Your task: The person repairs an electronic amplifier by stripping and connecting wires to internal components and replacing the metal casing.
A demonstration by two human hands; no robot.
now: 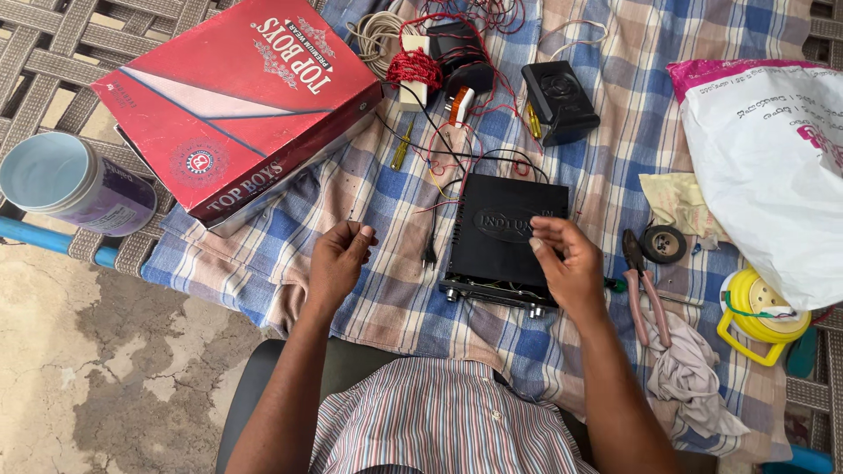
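A flat black metal electronics box lies on a blue checked cloth in front of me, with knobs along its near edge. My right hand hovers over the box's right side, thumb and fingers pinched together. Whether they pinch something small is too fine to see. My left hand is held just left of the box, above the cloth, fingers curled in with nothing visible in them. A black cable with a plug runs between my left hand and the box.
A red cardboard box and a plastic jar sit at the left. Red wire, a yellow screwdriver and a black device lie beyond. Pliers, tape roll, yellow reel and white bag are on the right.
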